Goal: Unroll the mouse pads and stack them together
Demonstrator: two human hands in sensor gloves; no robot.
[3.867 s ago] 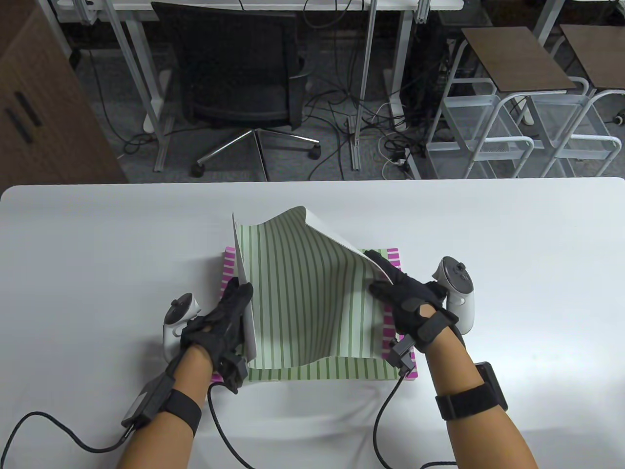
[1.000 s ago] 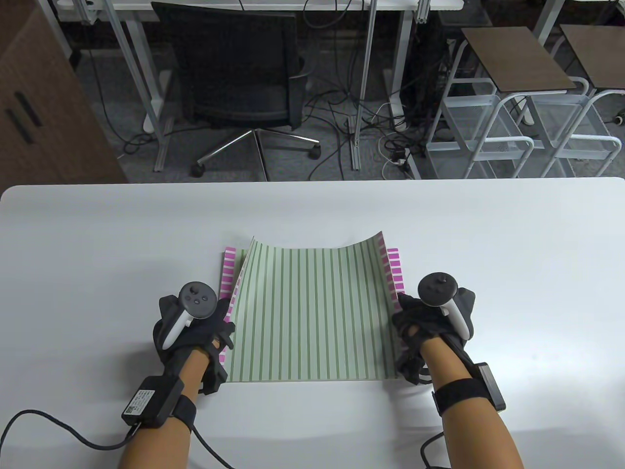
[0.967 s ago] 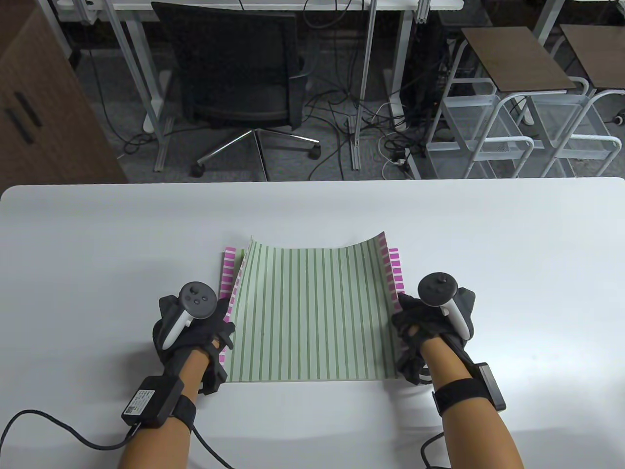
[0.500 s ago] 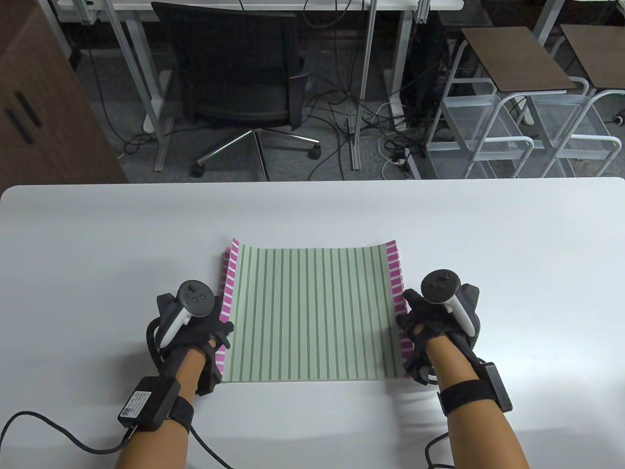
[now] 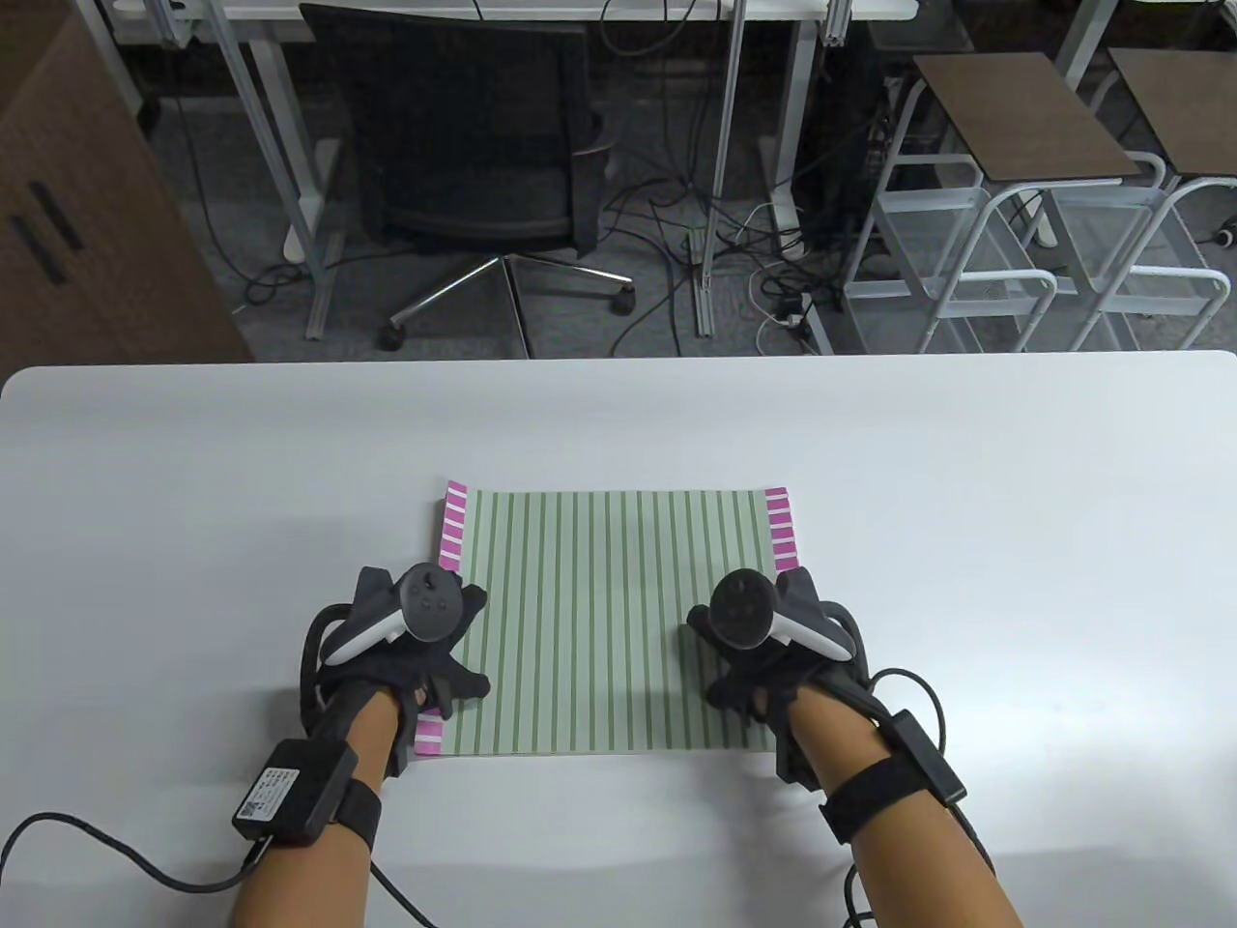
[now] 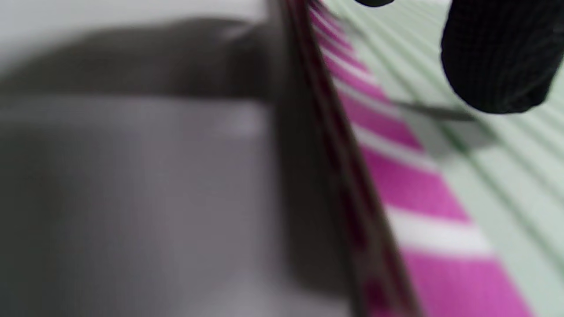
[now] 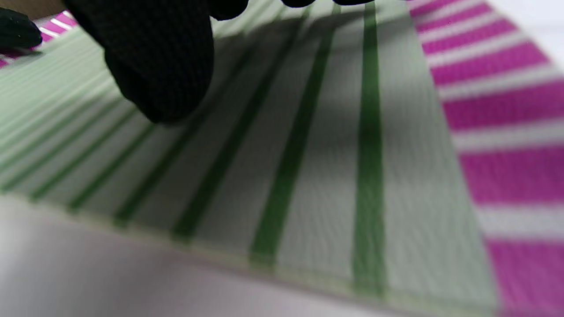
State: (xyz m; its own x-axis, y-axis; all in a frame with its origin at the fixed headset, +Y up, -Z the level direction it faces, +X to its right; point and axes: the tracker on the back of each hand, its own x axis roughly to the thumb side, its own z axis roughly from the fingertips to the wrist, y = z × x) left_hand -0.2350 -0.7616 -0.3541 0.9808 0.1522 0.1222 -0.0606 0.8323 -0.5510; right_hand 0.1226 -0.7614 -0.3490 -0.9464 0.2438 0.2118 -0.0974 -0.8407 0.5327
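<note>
The table camera looked down from above the white counter (image 5: pixel 193 483), facing outward. Both wrist cameras sat very close, somewhat blurred, sharing the flat green-striped mouse pad (image 5: pixel 618 619) (image 6: pixel 506 145) (image 7: pixel 308 167).

We wear black knit sensor gloves on our left hand (image 5: pixel 406 667) and right hand (image 5: pixel 773 667). Strapped to the back of each is a tracker (image 5: pixel 411 619) with a dark grey round face, small buttons and a white handle. A black strap circles each forearm. The left one carries a black box (image 5: pixel 290 797) with a white label, and a black cable (image 5: pixel 116 860) trails from it.
</note>
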